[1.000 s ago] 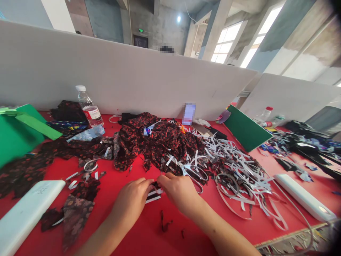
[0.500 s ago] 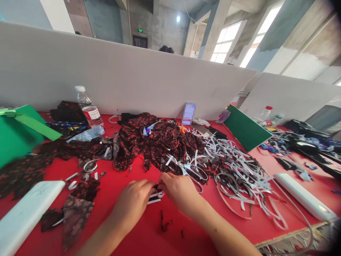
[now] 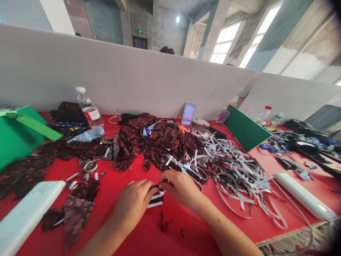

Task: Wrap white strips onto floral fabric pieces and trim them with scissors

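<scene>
Left hand: the left hand (image 3: 133,199) pinches a small dark piece (image 3: 156,200) with white strips on it between thumb and fingers; the fingertips partly hide it
Right hand: the right hand (image 3: 178,186) pinches the far edge of the same piece, thumb against forefinger; the two hands are close together
Piece: between the hands, low over the red tabletop (image 3: 149,234); its near end shows a white strip against dark cloth
Nearest: dark curled scraps (image 3: 165,224) lie just nearer the person; scissors (image 3: 188,167) lie beyond the right hand
Cloth: dark floral fabric (image 3: 157,142) is bunched beyond the hands
Strips: a tangled heap of white strips (image 3: 239,174) lies to the right
Edges: a bottle (image 3: 92,113) and a phone (image 3: 188,114) stand near the pale partition (image 3: 133,76)
</scene>
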Demonstrator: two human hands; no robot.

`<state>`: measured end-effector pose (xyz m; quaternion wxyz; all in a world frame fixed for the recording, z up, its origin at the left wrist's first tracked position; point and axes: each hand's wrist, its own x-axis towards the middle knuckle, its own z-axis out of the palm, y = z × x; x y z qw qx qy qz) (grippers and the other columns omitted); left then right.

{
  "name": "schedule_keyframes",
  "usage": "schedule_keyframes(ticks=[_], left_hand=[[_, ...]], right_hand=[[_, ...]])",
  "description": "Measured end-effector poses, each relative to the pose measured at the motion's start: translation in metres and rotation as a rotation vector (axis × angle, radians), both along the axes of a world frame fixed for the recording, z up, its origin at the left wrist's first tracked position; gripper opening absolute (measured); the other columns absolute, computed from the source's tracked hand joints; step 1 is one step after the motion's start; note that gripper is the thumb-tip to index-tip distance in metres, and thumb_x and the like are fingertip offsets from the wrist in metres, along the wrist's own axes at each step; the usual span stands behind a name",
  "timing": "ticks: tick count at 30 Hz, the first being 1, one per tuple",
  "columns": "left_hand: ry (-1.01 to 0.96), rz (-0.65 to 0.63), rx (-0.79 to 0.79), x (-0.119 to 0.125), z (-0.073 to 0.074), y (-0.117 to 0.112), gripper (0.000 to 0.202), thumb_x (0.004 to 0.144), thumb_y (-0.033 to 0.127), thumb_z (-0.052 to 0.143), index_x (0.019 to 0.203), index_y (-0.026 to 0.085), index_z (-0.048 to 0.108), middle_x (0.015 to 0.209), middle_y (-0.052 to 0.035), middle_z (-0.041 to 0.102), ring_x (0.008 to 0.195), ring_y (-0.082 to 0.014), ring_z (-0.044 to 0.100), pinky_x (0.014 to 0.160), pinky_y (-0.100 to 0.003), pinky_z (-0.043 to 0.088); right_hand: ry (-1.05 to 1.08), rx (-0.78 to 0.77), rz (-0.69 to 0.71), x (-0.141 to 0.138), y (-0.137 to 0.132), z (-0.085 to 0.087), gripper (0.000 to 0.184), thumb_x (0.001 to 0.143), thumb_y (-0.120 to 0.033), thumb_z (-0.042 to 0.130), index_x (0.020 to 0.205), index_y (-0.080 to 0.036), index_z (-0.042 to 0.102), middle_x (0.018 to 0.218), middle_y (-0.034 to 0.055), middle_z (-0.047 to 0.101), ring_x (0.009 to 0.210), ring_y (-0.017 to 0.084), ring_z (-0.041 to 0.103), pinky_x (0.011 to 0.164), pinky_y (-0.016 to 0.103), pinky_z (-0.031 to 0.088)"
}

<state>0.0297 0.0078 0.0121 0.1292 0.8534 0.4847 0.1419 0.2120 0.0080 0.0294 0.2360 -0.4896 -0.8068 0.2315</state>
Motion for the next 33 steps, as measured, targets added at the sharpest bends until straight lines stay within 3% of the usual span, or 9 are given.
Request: schedule_keyframes(ticks=[8,14,20,33], left_hand=[[0.046,0.022,0.041,0.000,0.000,-0.005,0.029,0.093,0.034,0.039,0.085,0.021,0.064,0.082,-0.0036,0.070,0.076,-0.0225,0.063,0.067,-0.032,0.040],[0.027,0.026,0.045,0.000,0.001,-0.004,0.028,0.093,0.034,0.039,0.085,0.022,0.063,0.083,-0.0022,0.071,0.075,-0.0231,0.064,0.067,-0.033,0.040],[0.038,0.044,0.077,-0.002,-0.002,-0.003,0.028,0.093,0.033,0.039,0.083,0.022,0.063,0.081,-0.0019,0.072,0.074,-0.0223,0.065,0.065,-0.032,0.039],[0.008,0.034,0.024,0.001,-0.003,-0.001,0.028,0.093,0.031,0.039,0.083,0.021,0.063,0.082,-0.0032,0.072,0.076,-0.0206,0.065,0.066,-0.029,0.041]], right_hand=[[0.074,-0.020,0.062,0.002,0.002,-0.001,0.012,0.085,-0.008,0.056,0.083,-0.017,0.063,0.078,-0.0008,0.063,0.075,0.011,0.058,0.068,0.018,0.040],[0.025,0.000,0.011,0.013,0.005,0.007,0.015,0.091,-0.019,0.050,0.083,-0.017,0.063,0.076,-0.0001,0.062,0.071,0.011,0.056,0.065,0.019,0.039],[-0.050,-0.049,0.052,0.022,0.004,0.015,0.011,0.082,-0.029,0.065,0.085,-0.018,0.067,0.087,0.0024,0.061,0.076,0.012,0.058,0.065,0.019,0.042],[-0.088,-0.029,0.021,0.020,-0.001,0.016,0.005,0.081,-0.024,0.065,0.080,-0.019,0.066,0.082,-0.0007,0.059,0.071,0.010,0.057,0.063,0.018,0.041]])
